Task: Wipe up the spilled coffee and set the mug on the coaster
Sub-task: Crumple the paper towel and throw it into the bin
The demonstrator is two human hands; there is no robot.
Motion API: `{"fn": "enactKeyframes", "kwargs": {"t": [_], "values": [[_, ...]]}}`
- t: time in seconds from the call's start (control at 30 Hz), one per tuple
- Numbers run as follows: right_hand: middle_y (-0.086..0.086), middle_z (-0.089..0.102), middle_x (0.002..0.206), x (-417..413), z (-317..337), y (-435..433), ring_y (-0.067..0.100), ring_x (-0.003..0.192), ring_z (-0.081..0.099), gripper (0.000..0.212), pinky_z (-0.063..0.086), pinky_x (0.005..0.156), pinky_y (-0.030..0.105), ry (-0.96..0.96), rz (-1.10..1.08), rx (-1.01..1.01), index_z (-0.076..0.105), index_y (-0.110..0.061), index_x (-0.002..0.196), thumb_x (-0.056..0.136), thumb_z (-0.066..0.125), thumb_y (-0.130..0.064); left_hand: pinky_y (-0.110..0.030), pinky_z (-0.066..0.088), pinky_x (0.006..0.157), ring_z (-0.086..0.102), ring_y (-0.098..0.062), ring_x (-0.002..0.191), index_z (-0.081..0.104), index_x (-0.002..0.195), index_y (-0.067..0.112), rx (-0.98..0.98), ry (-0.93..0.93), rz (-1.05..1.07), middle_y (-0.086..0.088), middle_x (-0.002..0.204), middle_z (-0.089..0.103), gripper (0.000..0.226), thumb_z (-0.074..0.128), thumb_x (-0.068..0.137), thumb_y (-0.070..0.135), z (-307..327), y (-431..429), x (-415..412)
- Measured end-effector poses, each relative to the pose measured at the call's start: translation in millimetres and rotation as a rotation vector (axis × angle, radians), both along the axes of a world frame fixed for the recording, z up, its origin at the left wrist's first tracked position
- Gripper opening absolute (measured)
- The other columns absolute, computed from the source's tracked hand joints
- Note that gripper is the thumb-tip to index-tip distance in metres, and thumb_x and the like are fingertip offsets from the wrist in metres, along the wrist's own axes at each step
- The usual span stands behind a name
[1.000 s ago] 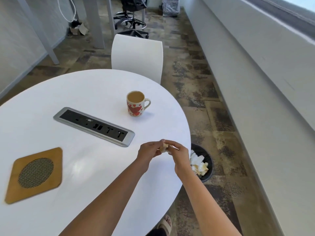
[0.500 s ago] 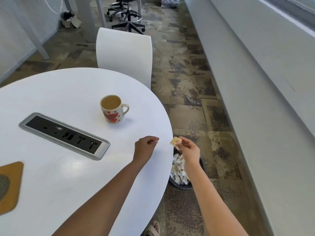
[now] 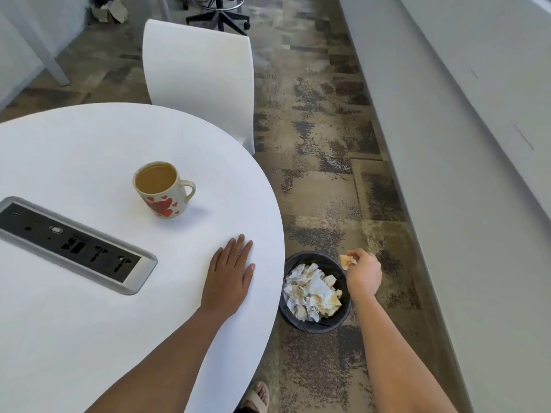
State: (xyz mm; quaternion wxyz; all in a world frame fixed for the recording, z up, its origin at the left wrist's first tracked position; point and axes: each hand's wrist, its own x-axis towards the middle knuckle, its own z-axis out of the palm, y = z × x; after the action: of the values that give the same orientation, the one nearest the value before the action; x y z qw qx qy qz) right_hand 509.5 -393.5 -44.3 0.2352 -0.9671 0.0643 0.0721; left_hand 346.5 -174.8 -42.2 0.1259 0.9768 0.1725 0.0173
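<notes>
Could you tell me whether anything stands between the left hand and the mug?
Nothing visible does: only bare white table lies between the left hand, resting flat, and the mug. The socket panel sits aside.

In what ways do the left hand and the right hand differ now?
The left hand lies flat, fingers straight; the right hand pinches a stained paper scrap. The left hand rests on the table; the right hand is off it, beside the bin. Both are bare.

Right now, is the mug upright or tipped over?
Upright. The mug stands on its base on the table, and the coffee lies level inside it.
</notes>
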Motion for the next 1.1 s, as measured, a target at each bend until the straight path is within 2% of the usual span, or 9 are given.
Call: {"fn": "enactKeyframes", "kwargs": {"t": [0.17,0.27,0.33,0.47,0.53,0.63,0.77,0.93,1.1], "values": [[0.013,0.059,0.127,19,-12,-1,0.03,0.113,0.053,0.058,0.051,0.077,0.039,0.002,0.087,-0.067,0.055,-0.012,0.127,0.08,0.042,0.02,-0.039,0.029,0.11,0.037,-0.023,0.136,0.038,0.141,0.016,0.008,-0.02,0.007,-0.005,0.148,0.039,0.056,0.014,0.096,0.04,-7,0,1],[0.013,0.055,0.126,17,-18,-4,0.029,0.118,0.044,0.049,0.046,0.074,0.037,-0.005,0.088,-0.082,0.056,-0.011,0.122,0.083,0.044,0.016,-0.038,0.027,0.111,0.034,-0.021,0.137,0.036,0.142,0.018,-0.009,-0.028,0.013,-0.004,0.149,0.036,0.056,0.015,0.096,0.042,-8,1,1],[0.014,0.054,0.122,13,-21,-5,0.029,0.116,0.041,0.036,0.043,0.071,0.036,0.0,0.089,-0.07,0.057,-0.009,0.116,0.087,0.046,0.009,-0.037,0.026,0.111,0.033,-0.021,0.138,0.035,0.142,0.018,-0.014,-0.024,0.014,-0.003,0.15,0.035,0.055,0.016,0.096,0.041,-9,1,2],[0.017,0.052,0.112,-1,-19,5,0.032,0.103,0.048,0.013,0.048,0.074,0.041,-0.028,0.04,0.066,0.058,-0.004,0.103,0.093,0.052,-0.009,-0.038,0.024,0.112,0.033,-0.021,0.138,0.037,0.141,0.017,-0.049,-0.03,0.013,-0.003,0.149,0.035,0.053,0.022,0.094,0.038,-7,1,2],[0.016,0.053,0.104,-10,-14,15,0.03,0.093,0.051,0.013,0.049,0.075,0.042,-0.051,0.034,0.145,0.057,-0.005,0.096,0.093,0.054,-0.017,-0.036,0.02,0.113,0.031,-0.021,0.138,0.037,0.141,0.016,-0.102,-0.059,0.017,-0.003,0.149,0.034,0.047,0.03,0.097,0.032,-8,3,2],[0.008,0.052,0.093,-24,0,32,0.024,0.082,0.051,0.017,0.044,0.069,0.034,-0.099,0.049,0.268,0.051,-0.012,0.085,0.093,0.054,-0.026,-0.03,0.016,0.115,0.029,-0.019,0.139,0.038,0.14,0.015,-0.214,-0.105,0.039,-0.003,0.15,0.034,0.043,0.041,0.097,0.021,-7,6,1],[0.0,0.049,0.087,-43,28,62,0.013,0.073,0.048,0.018,0.036,0.061,0.021,-0.155,0.113,0.397,0.049,-0.018,0.083,0.094,0.053,-0.032,-0.029,0.025,0.111,0.038,-0.019,0.133,0.047,0.134,0.014,-0.305,-0.196,0.133,-0.004,0.142,0.046,0.038,0.043,0.097,0.02,6,11,-7],[-0.003,0.047,0.084,-78,65,105,0.018,0.082,0.048,0.017,0.041,0.069,0.028,-0.212,0.271,0.427,0.054,-0.013,0.088,0.095,0.052,-0.028,-0.03,0.037,0.102,0.051,-0.018,0.119,0.055,0.124,0.014,-0.356,-0.321,0.228,-0.002,0.126,0.058,0.031,0.042,0.097,0.016,31,29,-36],[0.0,0.05,0.091,-126,90,159,0.017,0.083,0.052,0.019,0.032,0.066,0.022,-0.197,0.357,0.495,0.06,-0.011,0.094,0.094,0.053,-0.029,-0.024,0.039,0.09,0.053,-0.015,0.113,0.061,0.115,0.015,-0.329,-0.408,0.387,0.002,0.119,0.062,0.028,0.039,0.097,0.015,54,61,-81]]}}
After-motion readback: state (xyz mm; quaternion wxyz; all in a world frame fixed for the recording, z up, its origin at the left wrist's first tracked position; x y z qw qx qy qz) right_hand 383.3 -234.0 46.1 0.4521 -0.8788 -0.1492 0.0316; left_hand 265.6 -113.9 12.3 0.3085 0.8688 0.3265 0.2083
